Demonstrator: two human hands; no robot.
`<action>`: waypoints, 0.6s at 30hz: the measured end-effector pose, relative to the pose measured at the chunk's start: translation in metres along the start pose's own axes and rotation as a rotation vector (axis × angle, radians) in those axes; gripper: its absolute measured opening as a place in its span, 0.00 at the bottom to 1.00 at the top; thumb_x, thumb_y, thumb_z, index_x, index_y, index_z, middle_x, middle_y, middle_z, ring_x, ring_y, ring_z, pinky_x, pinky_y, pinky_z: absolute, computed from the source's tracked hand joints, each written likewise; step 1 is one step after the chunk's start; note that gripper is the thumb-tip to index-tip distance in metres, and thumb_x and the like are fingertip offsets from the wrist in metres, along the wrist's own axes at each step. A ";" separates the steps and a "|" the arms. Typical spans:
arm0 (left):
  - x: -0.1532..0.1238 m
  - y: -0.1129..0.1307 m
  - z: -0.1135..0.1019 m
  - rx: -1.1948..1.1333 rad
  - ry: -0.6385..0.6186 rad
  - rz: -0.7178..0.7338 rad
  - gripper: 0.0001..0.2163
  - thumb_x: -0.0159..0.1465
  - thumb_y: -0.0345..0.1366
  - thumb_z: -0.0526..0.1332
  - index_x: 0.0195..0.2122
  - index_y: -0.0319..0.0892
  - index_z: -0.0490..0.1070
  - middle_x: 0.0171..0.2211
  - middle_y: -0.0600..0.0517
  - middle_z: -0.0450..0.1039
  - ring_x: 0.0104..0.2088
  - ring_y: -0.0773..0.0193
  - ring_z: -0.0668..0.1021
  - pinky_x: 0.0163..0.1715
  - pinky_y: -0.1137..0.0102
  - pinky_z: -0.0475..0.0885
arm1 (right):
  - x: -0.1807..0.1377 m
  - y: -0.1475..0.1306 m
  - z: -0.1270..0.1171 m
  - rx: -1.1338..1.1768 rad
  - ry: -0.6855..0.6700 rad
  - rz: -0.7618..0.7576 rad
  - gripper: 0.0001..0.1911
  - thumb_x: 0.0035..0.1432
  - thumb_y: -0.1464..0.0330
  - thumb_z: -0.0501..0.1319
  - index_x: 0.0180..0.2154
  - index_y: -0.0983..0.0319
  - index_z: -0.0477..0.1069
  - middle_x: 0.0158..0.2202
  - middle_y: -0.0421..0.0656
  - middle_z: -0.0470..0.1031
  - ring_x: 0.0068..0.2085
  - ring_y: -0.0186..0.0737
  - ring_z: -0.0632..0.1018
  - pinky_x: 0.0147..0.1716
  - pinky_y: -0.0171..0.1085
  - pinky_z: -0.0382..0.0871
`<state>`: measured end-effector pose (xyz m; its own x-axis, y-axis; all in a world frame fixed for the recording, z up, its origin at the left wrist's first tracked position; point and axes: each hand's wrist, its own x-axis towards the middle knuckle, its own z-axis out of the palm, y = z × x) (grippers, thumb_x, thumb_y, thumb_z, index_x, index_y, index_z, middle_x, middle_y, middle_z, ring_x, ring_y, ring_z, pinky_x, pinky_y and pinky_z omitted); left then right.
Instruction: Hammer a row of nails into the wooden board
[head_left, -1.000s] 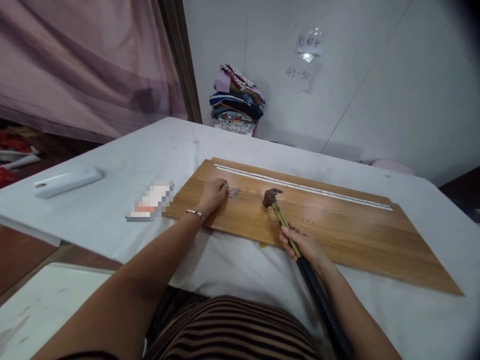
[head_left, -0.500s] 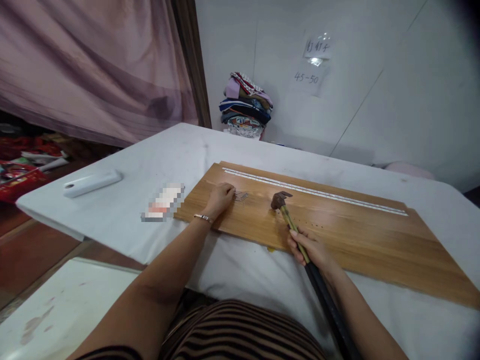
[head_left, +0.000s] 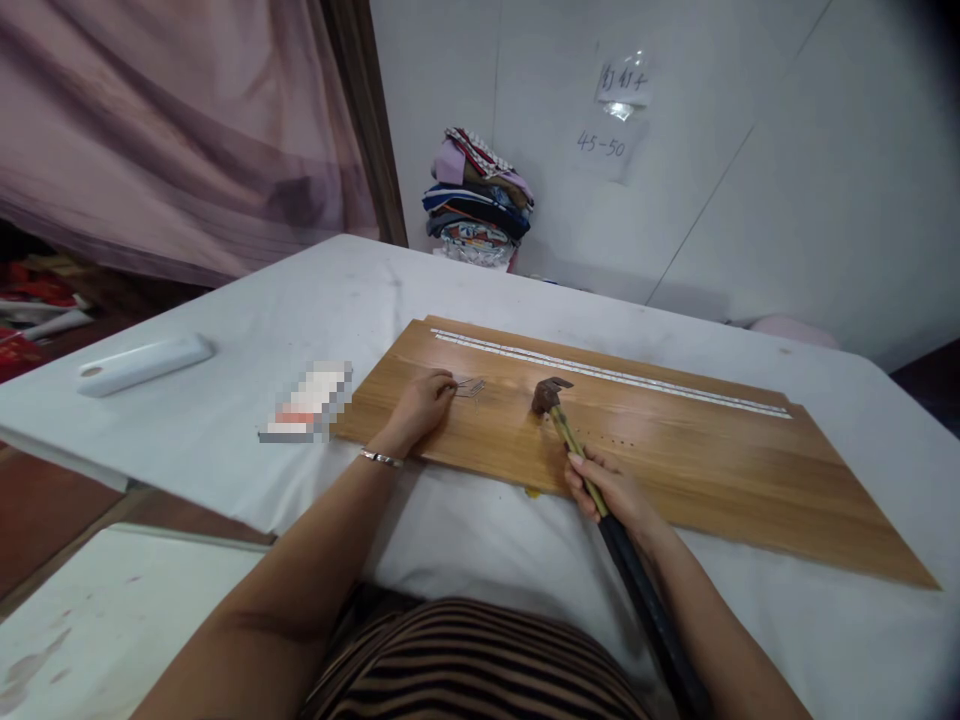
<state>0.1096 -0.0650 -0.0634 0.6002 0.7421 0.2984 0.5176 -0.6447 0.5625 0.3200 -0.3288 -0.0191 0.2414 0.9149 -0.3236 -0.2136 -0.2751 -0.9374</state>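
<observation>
My left hand (head_left: 426,402) is at the left part of the wooden board (head_left: 712,460), its fingertips pinched at the edge of a small pile of thin nails (head_left: 472,388). A nail seems to run from between thumb and forefinger, partly hidden by them. My right hand (head_left: 604,488) is wrapped round the handle of a claw hammer (head_left: 553,400), low on its yellowish part. The rusty head hovers over or rests on the board right of the nails; I cannot tell which. A row of small dark dots (head_left: 615,440) marks the board beside the hammer.
Two white marked strips (head_left: 615,372) run along the board's far side. The board lies on a white-covered table (head_left: 225,420). Left of it are a blurred-out flat object (head_left: 307,400) and a white long-shaped object (head_left: 146,363). Folded cloths (head_left: 480,195) are stacked by the wall.
The view has shifted slightly, so everything appears a little further left. My left fingers remain by the nails, and the hammer stays in my right hand in nearly the same place.
</observation>
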 end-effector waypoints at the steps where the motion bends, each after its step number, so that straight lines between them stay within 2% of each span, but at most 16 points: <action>1: 0.000 0.000 0.000 -0.002 0.001 0.002 0.11 0.65 0.36 0.57 0.38 0.44 0.80 0.50 0.45 0.80 0.54 0.52 0.78 0.61 0.58 0.71 | 0.000 0.000 0.000 -0.001 -0.002 0.007 0.28 0.47 0.44 0.70 0.35 0.58 0.65 0.20 0.31 0.65 0.14 0.25 0.60 0.11 0.30 0.51; 9: 0.001 -0.001 -0.002 -0.025 0.001 -0.009 0.04 0.62 0.35 0.60 0.32 0.44 0.74 0.47 0.45 0.81 0.51 0.52 0.79 0.58 0.57 0.72 | -0.005 -0.001 0.000 0.020 0.007 0.003 0.28 0.47 0.45 0.70 0.37 0.59 0.67 0.21 0.30 0.66 0.13 0.25 0.61 0.11 0.29 0.54; 18: 0.003 -0.003 0.000 0.013 -0.003 -0.026 0.04 0.61 0.34 0.59 0.31 0.44 0.73 0.47 0.44 0.80 0.50 0.50 0.79 0.57 0.55 0.73 | 0.002 0.005 -0.001 0.026 -0.027 -0.032 0.26 0.49 0.46 0.70 0.35 0.59 0.65 0.21 0.30 0.66 0.13 0.25 0.62 0.10 0.28 0.52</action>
<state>0.1098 -0.0611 -0.0638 0.5883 0.7580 0.2816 0.5407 -0.6277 0.5600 0.3207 -0.3288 -0.0244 0.2229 0.9307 -0.2900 -0.2305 -0.2388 -0.9433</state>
